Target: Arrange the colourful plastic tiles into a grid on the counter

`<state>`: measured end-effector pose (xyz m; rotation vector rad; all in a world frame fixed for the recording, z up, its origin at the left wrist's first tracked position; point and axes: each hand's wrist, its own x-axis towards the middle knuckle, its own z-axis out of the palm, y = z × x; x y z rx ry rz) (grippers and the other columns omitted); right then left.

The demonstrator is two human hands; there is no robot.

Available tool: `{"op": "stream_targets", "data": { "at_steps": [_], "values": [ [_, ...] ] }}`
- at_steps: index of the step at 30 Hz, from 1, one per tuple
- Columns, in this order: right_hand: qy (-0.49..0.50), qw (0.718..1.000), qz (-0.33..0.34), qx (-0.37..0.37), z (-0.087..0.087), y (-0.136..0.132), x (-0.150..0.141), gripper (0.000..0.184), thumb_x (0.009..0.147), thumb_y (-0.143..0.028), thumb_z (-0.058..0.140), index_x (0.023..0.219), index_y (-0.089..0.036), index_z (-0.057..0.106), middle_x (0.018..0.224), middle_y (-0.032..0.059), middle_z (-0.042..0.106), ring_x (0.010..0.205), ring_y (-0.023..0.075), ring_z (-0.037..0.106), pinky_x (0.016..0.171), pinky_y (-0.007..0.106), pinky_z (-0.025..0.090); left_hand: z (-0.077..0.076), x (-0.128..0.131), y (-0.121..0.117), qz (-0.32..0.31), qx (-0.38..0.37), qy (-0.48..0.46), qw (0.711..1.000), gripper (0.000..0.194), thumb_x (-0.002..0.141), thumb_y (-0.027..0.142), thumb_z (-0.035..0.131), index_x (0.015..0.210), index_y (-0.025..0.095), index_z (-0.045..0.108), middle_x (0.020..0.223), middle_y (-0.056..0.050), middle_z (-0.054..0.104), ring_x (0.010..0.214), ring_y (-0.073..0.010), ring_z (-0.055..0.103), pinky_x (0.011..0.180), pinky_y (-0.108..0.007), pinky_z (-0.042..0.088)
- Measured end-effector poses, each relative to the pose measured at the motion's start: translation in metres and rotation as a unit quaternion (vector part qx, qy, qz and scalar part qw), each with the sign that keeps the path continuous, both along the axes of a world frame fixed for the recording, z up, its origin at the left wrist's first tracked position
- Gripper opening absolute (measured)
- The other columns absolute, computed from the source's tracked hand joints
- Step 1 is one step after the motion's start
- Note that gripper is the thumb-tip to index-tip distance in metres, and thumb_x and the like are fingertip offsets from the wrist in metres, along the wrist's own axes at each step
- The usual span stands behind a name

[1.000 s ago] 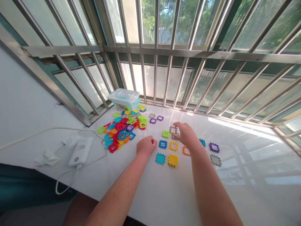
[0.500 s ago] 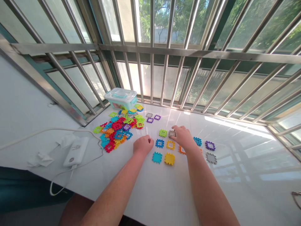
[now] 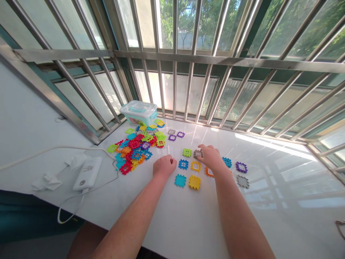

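Two bare hands over a glossy white table [image 3: 161, 226]. At right, the right hand [image 3: 211, 156], bent low, fingertips at the upper and right edges of a grey-brown square plastic piece with notched edges [image 3: 198, 153]; grip or mere touch, cannot tell. At left, the left hand [image 3: 164, 166] in a loose fist, fingers curled in; anything inside, cannot tell.

Just left of the grey-brown piece, a lime-green notched square [image 3: 187, 152]. Nearer the body, a blue window-patterned square [image 3: 183, 164] beside a yellow gridded square [image 3: 195, 166], then a solid cyan square [image 3: 180, 180] beside a solid yellow square [image 3: 194, 182]. Partly behind the right forearm, an orange square [image 3: 209, 172]. Beyond it to the right, a blue square [image 3: 226, 162], a purple square [image 3: 241, 167] and a plain grey square [image 3: 243, 181]. Well left, a mixed-colour heap of plastic pieces [image 3: 136, 145] in front of a lidded, pale-teal plastic box [image 3: 140, 113].
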<state>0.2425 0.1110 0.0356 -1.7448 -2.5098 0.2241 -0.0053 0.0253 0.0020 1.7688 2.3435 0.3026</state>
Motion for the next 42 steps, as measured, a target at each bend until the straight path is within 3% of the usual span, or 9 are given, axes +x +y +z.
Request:
{"op": "stream_targets", "data": {
  "at_steps": [42],
  "values": [
    [0.028,1.000,0.012,-0.003,-0.0013,0.0016,0.0007,0.050,0.088,-0.039,0.071,0.134,-0.026,0.056,0.119,0.0086,0.073,0.120,0.0301,0.058,0.093,0.038,0.040,0.0005,0.0006,0.0004,0.000,-0.007,-0.003,1.000,0.031,0.099,0.042,0.047,0.092,0.027,0.074,0.097,-0.007,0.079,0.087,-0.0241,0.071,0.069,-0.031,0.042]
  ]
}}
